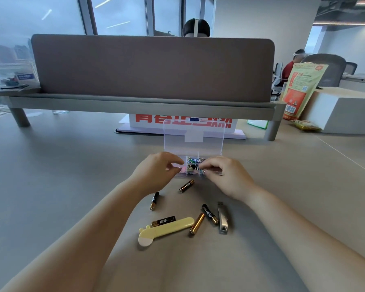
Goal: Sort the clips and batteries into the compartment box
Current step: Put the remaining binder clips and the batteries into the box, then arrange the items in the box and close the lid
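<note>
Batteries (197, 223) are lying loose on the desk (72, 186) on our side of the box (213, 144), while we are pinching the left grip (156, 172) and right grip (224, 177) narrow over its clips (195, 160); whether either is holding a clip, we cannot tell. The nearest battery (187, 185) is lying just toward us from the box, roughly midway between the grips, its long axis slanting from near-left to far-right.

Left hand (157, 172) – right hand (224, 178) – close, curled
</note>
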The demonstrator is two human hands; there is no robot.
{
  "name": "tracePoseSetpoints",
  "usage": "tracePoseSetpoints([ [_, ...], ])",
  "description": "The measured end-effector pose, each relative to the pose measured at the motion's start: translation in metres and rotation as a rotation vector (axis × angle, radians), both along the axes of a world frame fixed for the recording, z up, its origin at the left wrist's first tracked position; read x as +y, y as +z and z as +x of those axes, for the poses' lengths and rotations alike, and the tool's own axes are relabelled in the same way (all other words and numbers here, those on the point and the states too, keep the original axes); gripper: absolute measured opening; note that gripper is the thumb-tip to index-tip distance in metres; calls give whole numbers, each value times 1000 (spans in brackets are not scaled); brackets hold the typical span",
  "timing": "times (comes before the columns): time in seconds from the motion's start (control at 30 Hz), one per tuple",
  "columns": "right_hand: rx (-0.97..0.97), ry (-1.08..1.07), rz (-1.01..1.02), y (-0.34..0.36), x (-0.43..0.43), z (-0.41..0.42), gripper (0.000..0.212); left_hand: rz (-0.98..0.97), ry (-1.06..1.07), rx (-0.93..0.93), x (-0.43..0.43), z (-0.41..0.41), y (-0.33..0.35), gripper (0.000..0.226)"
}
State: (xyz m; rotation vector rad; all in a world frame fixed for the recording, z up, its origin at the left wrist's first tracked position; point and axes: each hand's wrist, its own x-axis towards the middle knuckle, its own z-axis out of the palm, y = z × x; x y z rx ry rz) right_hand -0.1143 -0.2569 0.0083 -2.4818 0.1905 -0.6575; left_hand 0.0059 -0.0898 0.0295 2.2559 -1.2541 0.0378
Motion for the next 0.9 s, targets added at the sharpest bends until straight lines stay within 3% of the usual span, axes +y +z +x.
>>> tracePoseSetpoints([
  [0.1, 13, 109, -30, 2, 11, -5, 18, 41, 47, -34, 25, -1, 2, 21],
  [0.23, 132, 195, -159, 2, 27, -2, 28, 272, 192, 10, 50, -11, 1, 35],
  [0.43, 318, 91, -299, -3, 38, 1, 25, 353, 191, -8, 49, -24, -5, 20],
  [0.53, 323, 37, -234, -2, 38, -5, 27, 343, 177, -26, 46, -30, -3, 22],
  [0.67, 218, 28, -24, 9, 42, -22, 20, 228, 162, 144, 51, -30, 0, 15],
  [0.77, 380, -15, -4, 19, 46, -30, 9, 311, 121, 146, 55, -34, 4, 18],
  [0.9, 574, -60, -249, 22, 52, -35, 32, 455, 2, 76, 60, -43, 9, 29],
])
